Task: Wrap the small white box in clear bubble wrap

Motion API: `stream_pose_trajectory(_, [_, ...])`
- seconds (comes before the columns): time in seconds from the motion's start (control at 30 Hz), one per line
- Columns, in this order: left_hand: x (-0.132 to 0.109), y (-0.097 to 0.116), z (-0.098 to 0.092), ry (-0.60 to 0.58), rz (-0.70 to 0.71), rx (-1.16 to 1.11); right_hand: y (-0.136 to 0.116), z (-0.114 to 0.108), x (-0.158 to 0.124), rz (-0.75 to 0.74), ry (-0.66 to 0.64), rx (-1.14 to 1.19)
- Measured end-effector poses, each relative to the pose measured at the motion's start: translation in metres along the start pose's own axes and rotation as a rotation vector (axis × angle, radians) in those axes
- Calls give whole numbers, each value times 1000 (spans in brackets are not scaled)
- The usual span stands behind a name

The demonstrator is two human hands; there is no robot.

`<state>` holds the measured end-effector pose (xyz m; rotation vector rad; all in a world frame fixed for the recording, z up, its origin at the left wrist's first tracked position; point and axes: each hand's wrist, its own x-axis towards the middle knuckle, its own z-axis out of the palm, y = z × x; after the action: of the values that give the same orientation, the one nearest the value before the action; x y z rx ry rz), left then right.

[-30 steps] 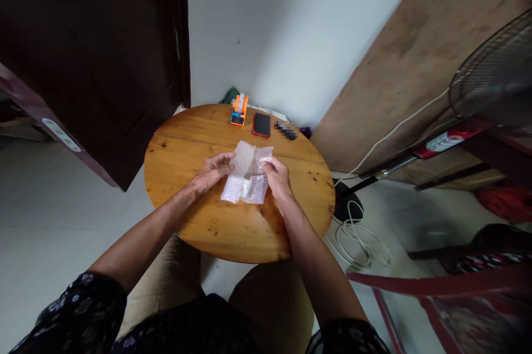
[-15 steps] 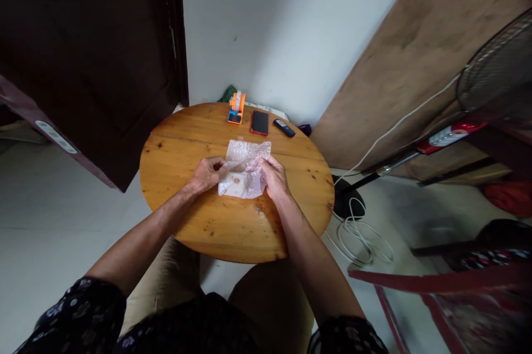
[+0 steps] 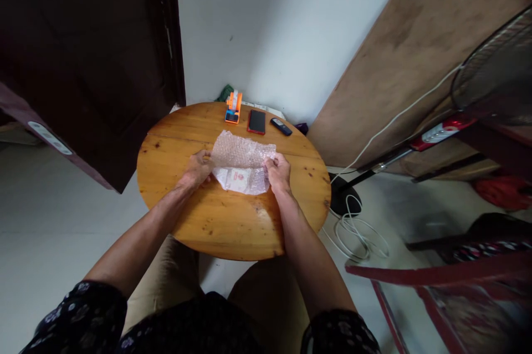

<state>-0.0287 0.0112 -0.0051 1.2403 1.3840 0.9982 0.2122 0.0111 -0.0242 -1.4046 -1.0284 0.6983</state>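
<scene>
A sheet of clear bubble wrap (image 3: 241,152) lies spread on the round wooden table (image 3: 224,221), its far part raised between my hands. A small white packet with a red mark (image 3: 238,177) shows through the wrap's near part. My left hand (image 3: 196,168) pinches the wrap's left edge, fingers closed. My right hand (image 3: 278,171) pinches the right edge, fingers closed too.
At the table's far edge stand an orange tape dispenser (image 3: 233,108), a red-cased phone (image 3: 256,121) and a small dark remote (image 3: 281,127). A dark door (image 3: 83,55) is on the left. On the right are a leaning wooden board (image 3: 399,55), a fan (image 3: 494,77) and a coiled white cable (image 3: 357,232).
My hands have moved apart and stretched the bubble wrap out wide. The wrap, bunched up before, now lies flatter over the white packet.
</scene>
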Motion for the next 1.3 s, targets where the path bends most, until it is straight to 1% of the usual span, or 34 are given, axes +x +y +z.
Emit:
stream_pose_trajectory(0.1, [3,-2,-1,2,16,11,4,1,6,-5,6,-15])
stream_pose_trajectory(0.17, [7,-7,-2,28,59,20,8,3,12,-13,24,-38])
stream_pose_trajectory(0.23, [10,-11,-3,102,155,51,11,3,17,-57,60,-84])
stream_pose_trajectory(0.3, [10,-13,-4,196,301,108,12,1,19,-129,114,-142])
stream_pose_trajectory(0.33, [7,-12,-5,219,381,144,10,0,18,-167,138,-165])
stream_pose_trajectory(0.37, [4,-10,-5,216,458,181,7,-2,15,-201,149,-178])
stream_pose_trajectory(0.4, [0,-8,-6,185,522,216,3,-3,10,-233,139,-183])
stream_pose_trajectory(0.43, [-4,-6,-6,128,572,247,-2,-4,4,-263,111,-180])
stream_pose_trajectory(0.5, [-11,-2,-5,-5,619,301,-12,-6,-10,-308,-16,-174])
stream_pose_trajectory(0.57, [-14,-2,-4,-112,595,331,-21,-6,-21,-333,-177,-173])
stream_pose_trajectory(0.63, [-13,-4,-4,-156,546,343,-26,-5,-26,-336,-299,-174])
stream_pose_trajectory(0.7, [-12,-6,-4,-151,515,354,-28,-5,-26,-309,-353,-186])
stream_pose_trajectory(0.77, [-12,-4,-5,-136,490,348,-28,-8,-23,-245,-358,-177])
stream_pose_trajectory(0.83, [-13,-1,-7,-133,461,311,-30,-14,-20,-142,-397,-91])
stream_pose_trajectory(0.87, [-14,1,-8,-132,455,278,-33,-18,-20,-85,-453,-25])
stream_pose_trajectory(0.9, [-14,3,-9,-129,454,239,-36,-22,-20,-31,-543,40])
stream_pose_trajectory(0.93, [-14,5,-10,-129,454,198,-41,-26,-22,20,-665,92])
stream_pose_trajectory(0.97, [-14,6,-10,-138,446,159,-45,-31,-24,61,-814,115])
stream_pose_trajectory(1.03, [-13,6,-12,-209,383,112,-54,-37,-29,148,-1105,69])
stream_pose_trajectory(1.07, [-13,5,-13,-267,329,114,-57,-39,-31,190,-1209,8])
stream_pose_trajectory(1.1, [-13,4,-14,-330,275,131,-58,-40,-32,228,-1274,-65])
stream_pose_trajectory(1.13, [-13,4,-15,-387,229,162,-59,-40,-33,255,-1301,-135])
stream_pose_trajectory(1.2, [-14,3,-16,-449,177,237,-57,-39,-31,266,-1273,-226])
stream_pose_trajectory(1.23, [-14,2,-17,-443,188,286,-55,-38,-30,246,-1225,-234])
stream_pose_trajectory(1.3, [-14,2,-18,-372,252,389,-50,-37,-26,159,-1058,-189])
